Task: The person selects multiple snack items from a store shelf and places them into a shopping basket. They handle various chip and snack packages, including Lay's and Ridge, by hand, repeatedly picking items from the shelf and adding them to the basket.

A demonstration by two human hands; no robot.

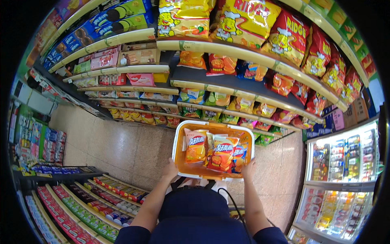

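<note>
An orange plastic shopping basket (179, 143) with a white rim is held level in front of my waist. My left hand (170, 168) grips its near left corner, and my right hand (249, 168) has the near right corner. Inside, an orange chip bag (196, 146) leans at the left. A red and orange chip bag (221, 154) lies at the middle right, partly covering a blue bag (240, 155). More packaging shows behind these bags, mostly hidden.
Shelves of snacks (219, 45) rise ahead, with large chip bags (243, 21) on an upper level. Lit drink coolers (342, 158) stand on the right. At the lower left is a shelf rack (79, 201) of packaged goods. Tiled floor (122, 146) runs between them.
</note>
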